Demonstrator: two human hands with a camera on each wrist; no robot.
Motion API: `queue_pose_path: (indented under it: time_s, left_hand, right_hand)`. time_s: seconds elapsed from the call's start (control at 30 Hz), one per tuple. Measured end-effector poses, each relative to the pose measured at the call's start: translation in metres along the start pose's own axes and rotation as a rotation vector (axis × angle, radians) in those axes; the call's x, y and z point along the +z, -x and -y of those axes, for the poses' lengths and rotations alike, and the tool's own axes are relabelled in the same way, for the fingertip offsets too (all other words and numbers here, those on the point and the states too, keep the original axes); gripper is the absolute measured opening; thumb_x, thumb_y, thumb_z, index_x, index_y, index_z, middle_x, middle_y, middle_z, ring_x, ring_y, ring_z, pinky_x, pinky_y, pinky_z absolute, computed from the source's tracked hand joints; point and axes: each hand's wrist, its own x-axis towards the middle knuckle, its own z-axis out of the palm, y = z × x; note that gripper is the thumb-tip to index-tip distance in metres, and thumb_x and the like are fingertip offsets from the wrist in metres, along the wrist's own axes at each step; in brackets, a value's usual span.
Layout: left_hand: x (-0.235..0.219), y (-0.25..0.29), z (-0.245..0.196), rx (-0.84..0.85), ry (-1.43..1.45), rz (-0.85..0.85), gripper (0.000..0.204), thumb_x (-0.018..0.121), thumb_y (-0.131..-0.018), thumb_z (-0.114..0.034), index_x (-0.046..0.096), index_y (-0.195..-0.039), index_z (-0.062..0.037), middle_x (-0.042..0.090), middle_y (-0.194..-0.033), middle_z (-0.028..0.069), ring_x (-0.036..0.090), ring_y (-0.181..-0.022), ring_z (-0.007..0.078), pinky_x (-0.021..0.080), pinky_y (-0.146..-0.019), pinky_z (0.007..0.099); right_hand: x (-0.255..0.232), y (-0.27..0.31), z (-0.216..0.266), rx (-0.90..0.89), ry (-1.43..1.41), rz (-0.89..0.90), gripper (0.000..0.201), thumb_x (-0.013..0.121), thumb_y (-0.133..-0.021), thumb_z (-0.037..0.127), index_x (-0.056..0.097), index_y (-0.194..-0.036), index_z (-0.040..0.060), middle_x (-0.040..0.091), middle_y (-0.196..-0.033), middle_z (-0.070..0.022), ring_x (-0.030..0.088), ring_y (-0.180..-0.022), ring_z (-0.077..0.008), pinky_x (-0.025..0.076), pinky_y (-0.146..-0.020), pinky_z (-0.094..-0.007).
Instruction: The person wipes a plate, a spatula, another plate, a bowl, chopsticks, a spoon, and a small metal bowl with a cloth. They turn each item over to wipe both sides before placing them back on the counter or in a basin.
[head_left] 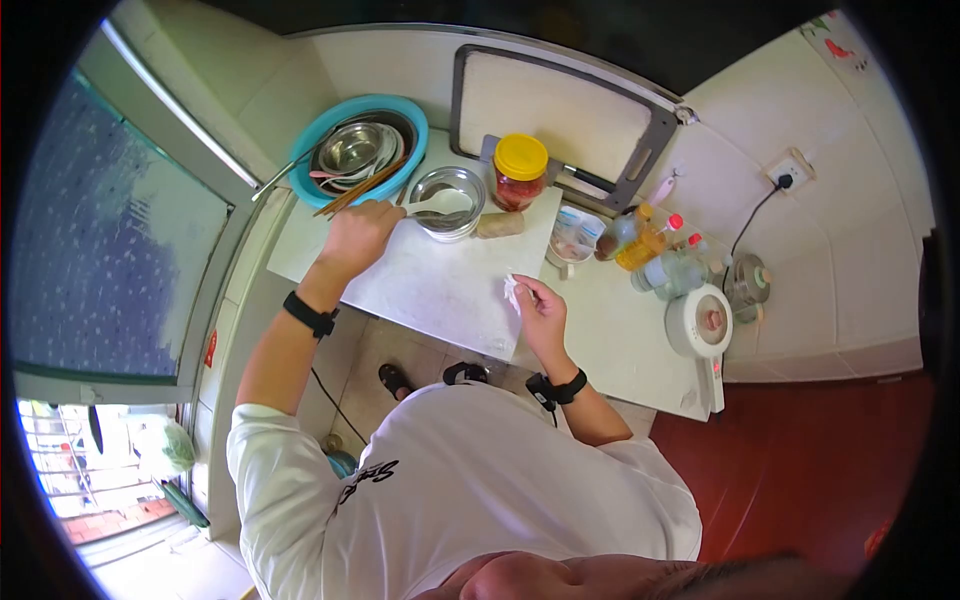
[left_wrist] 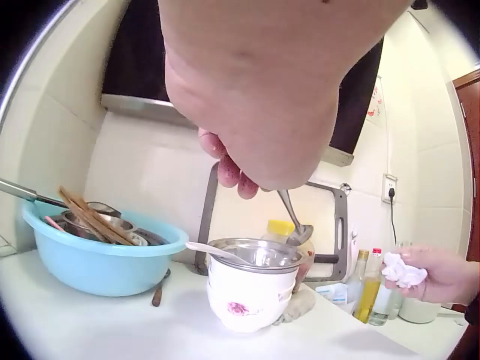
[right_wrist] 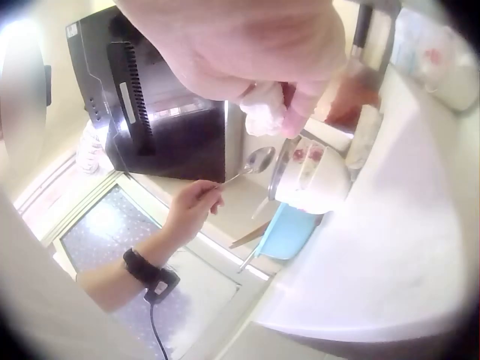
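Note:
My left hand (head_left: 362,236) grips a metal spoon (right_wrist: 260,160) by its handle, the spoon's bowl end hanging over a metal bowl (left_wrist: 262,253). That metal bowl sits on top of stacked white bowls (left_wrist: 249,300) with a pink flower print. The pale handle of a second spoon (left_wrist: 217,252) sticks out over the metal bowl's rim. To the right, above the counter, my right hand (head_left: 543,318) pinches a crumpled white tissue (left_wrist: 403,271) between thumb and fingers. Beside the bowls lies a beige block-like thing (head_left: 500,224).
A blue basin (head_left: 413,112) with metal bowls and chopsticks stands on the left of the white counter (head_left: 440,295). Behind the bowls are a yellow-lidded jar (head_left: 521,158) and a leaning cutting board (head_left: 560,100). Several bottles (head_left: 645,245) and a white electric pot (head_left: 698,322) stand right.

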Motion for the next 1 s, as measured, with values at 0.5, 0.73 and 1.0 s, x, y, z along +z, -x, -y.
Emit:
queue_pose_path:
  time_s: [0.5,0.73,1.0]
  left_hand:
    - [-0.124,0.198,-0.077,-0.135,-0.196,0.038,0.030,0.067,-0.075,-0.013,0.071,-0.104,-0.0087,0.070,-0.097,0.0018,0.065,-0.070,0.0148,0.051,-0.059,0.0277]
    - [-0.162,0.285,-0.082,-0.312,-0.128,0.028,0.029,0.070,-0.073,-0.010,0.072,-0.102,-0.0118,0.071,-0.090,-0.0003,0.064,-0.062,0.0161,0.051,-0.054,0.0292]
    - [-0.189,0.349,-0.074,-0.408,0.101,0.064,0.025,0.069,-0.075,-0.007,0.072,-0.100,-0.0108,0.071,-0.086,0.0016,0.066,-0.064,0.0219,0.052,-0.055,0.0320]
  right_hand:
    - [0.183,0.035,0.068,-0.958,0.271,0.658,0.023,0.071,-0.083,0.005,0.070,-0.106,0.0057,0.069,-0.111,-0.0067,0.069,-0.092,-0.0262,0.058,-0.078,-0.0351]
    - [0.223,0.069,0.068,-1.087,0.301,0.936,0.035,0.075,-0.080,0.008,0.066,-0.114,0.0080,0.066,-0.109,-0.0074,0.068,-0.093,-0.0256,0.057,-0.078,-0.0357]
    - [0.254,0.091,0.066,-1.031,0.305,1.270,0.022,0.071,-0.084,0.018,0.068,-0.103,0.0068,0.066,-0.096,-0.0068,0.067,-0.085,-0.0258,0.056,-0.072,-0.0372]
